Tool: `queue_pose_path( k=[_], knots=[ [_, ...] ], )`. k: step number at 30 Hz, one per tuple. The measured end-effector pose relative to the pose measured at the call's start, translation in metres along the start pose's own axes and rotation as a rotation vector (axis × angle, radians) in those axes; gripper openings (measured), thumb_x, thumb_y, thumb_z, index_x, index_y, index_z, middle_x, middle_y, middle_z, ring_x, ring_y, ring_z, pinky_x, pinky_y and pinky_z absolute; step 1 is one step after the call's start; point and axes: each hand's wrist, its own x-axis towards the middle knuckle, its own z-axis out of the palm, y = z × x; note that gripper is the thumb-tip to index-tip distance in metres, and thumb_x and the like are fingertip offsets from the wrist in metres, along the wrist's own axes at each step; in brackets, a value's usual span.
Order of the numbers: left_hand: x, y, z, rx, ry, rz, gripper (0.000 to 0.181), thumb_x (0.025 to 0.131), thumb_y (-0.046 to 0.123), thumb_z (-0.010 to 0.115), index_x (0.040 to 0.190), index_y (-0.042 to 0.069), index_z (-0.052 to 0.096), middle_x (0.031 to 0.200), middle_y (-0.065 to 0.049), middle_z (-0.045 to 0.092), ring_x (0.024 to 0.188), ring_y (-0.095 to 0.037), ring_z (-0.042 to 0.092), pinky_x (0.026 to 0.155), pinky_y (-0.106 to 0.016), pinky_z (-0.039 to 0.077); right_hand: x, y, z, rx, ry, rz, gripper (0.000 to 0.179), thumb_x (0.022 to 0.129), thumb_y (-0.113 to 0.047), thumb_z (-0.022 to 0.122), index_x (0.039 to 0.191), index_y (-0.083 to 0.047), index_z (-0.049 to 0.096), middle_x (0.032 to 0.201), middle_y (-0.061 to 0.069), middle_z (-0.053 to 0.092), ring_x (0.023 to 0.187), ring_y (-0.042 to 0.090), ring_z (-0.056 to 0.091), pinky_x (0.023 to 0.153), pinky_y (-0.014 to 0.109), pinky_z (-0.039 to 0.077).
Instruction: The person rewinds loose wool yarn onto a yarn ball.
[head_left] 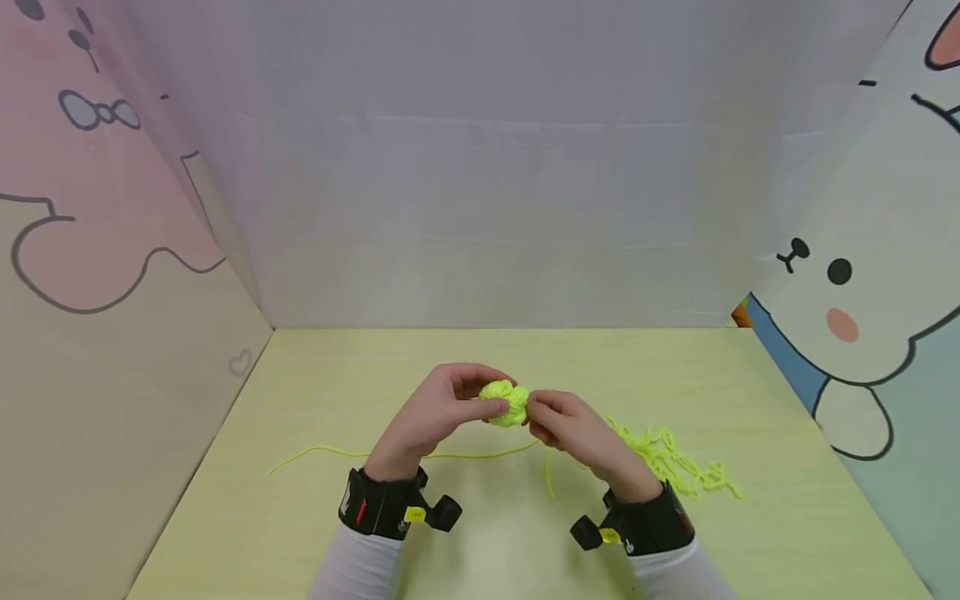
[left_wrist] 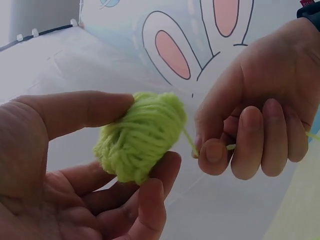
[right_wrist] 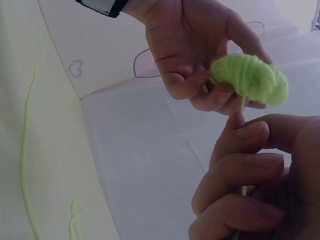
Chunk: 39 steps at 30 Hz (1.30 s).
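A small ball of neon yellow-green yarn (head_left: 507, 403) is wound in many strands. My left hand (head_left: 435, 414) grips it between the thumb and the fingers, as the left wrist view shows with the ball (left_wrist: 142, 137) against the thumb. Just to its right, my right hand (head_left: 576, 431) pinches the yarn strand (left_wrist: 188, 142) that runs from the ball, and its other fingers curl over the strand. In the right wrist view the strand (right_wrist: 243, 104) is a short straight length between ball and fingertips. Both hands are raised above the table.
A loose yarn tail (head_left: 322, 448) stretches across the pale table (head_left: 480, 558) to the left, behind the left wrist. A tangled heap of the same yarn (head_left: 675, 462) lies beyond the right forearm. White sheeting (head_left: 480, 208) and printed cartoon panels (head_left: 847, 375) stand around the table.
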Motion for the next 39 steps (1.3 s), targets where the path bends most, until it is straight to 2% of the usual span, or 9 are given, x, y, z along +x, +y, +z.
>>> queue_pose_path(
  k=[3,7,11,14,22,28,31,35,39],
  knots=[
    [-0.001,0.001,-0.001,0.057,-0.039,-0.012,0.026,0.086,0.009,0.076,0.11,0.003,0.071,0.1,-0.012,0.071,0.085,-0.027,0.067,0.073,-0.029,0.057,0.002,-0.001,-0.009,0.025,-0.042,0.018,0.041,0.108,-0.03,0.043,0.086,0.002,0.054,0.066,0.003,0.04,0.052,0.014,0.03,0.052,0.024,0.028],
    [0.001,-0.002,-0.001,0.225,-0.046,-0.028,0.026,0.083,0.017,0.081,0.107,0.014,0.074,0.098,-0.005,0.071,0.085,-0.021,0.065,0.072,-0.031,0.058,0.006,-0.008,-0.022,-0.025,-0.038,0.054,0.04,0.108,-0.03,0.044,0.091,0.004,0.057,0.065,0.003,0.041,0.052,0.014,0.031,0.053,0.026,0.029],
    [0.003,-0.01,-0.001,0.42,0.037,-0.055,0.027,0.079,0.026,0.084,0.104,0.027,0.075,0.102,0.007,0.07,0.089,-0.013,0.062,0.072,-0.032,0.058,0.009,-0.018,-0.025,-0.116,0.033,0.054,0.035,0.108,-0.029,0.044,0.1,-0.001,0.063,0.064,0.003,0.041,0.054,0.016,0.034,0.056,0.028,0.032],
    [0.005,-0.014,0.0,0.5,0.105,-0.054,0.028,0.079,0.026,0.084,0.106,0.026,0.075,0.105,0.01,0.069,0.091,-0.01,0.061,0.074,-0.031,0.058,0.008,-0.026,-0.018,-0.224,0.108,0.028,0.031,0.108,-0.03,0.045,0.104,-0.006,0.066,0.065,0.004,0.044,0.053,0.018,0.037,0.054,0.03,0.034],
    [0.009,-0.019,0.004,0.632,0.275,0.007,0.039,0.084,0.015,0.08,0.121,0.011,0.071,0.109,-0.002,0.068,0.093,-0.011,0.063,0.076,-0.026,0.059,-0.002,-0.04,0.013,-0.5,0.307,-0.077,0.02,0.105,-0.027,0.05,0.111,-0.016,0.065,0.066,-0.001,0.055,0.043,0.016,0.039,0.041,0.028,0.034],
    [0.013,-0.017,0.012,0.731,0.374,0.069,0.044,0.088,0.006,0.075,0.13,0.006,0.063,0.114,-0.008,0.064,0.095,-0.015,0.062,0.078,-0.029,0.059,-0.005,-0.041,0.033,-0.645,0.411,-0.161,0.017,0.104,-0.024,0.053,0.112,-0.016,0.066,0.055,-0.009,0.047,0.039,0.009,0.036,0.039,0.024,0.03],
    [0.014,-0.014,0.017,0.732,0.414,0.109,0.04,0.089,0.006,0.074,0.127,0.005,0.065,0.112,-0.009,0.067,0.093,-0.014,0.064,0.073,-0.027,0.059,-0.005,-0.04,0.04,-0.717,0.449,-0.209,0.018,0.104,-0.024,0.054,0.111,-0.014,0.066,0.057,-0.011,0.05,0.042,0.007,0.039,0.04,0.025,0.033],
    [0.015,-0.011,0.023,0.639,0.455,0.142,0.028,0.088,0.009,0.075,0.115,0.004,0.072,0.104,-0.006,0.072,0.083,-0.008,0.066,0.066,-0.025,0.06,-0.005,-0.036,0.044,-0.773,0.482,-0.242,0.018,0.103,-0.025,0.054,0.11,-0.015,0.067,0.07,-0.009,0.062,0.051,0.005,0.047,0.044,0.026,0.04],
    [0.014,-0.006,0.025,0.456,0.452,0.086,0.029,0.088,0.018,0.076,0.114,0.006,0.073,0.096,-0.003,0.074,0.076,-0.008,0.069,0.067,-0.031,0.06,-0.009,-0.032,0.045,-0.773,0.498,-0.255,0.015,0.102,-0.024,0.055,0.107,-0.016,0.067,0.07,-0.01,0.062,0.052,0.005,0.048,0.044,0.025,0.04]
  ],
)
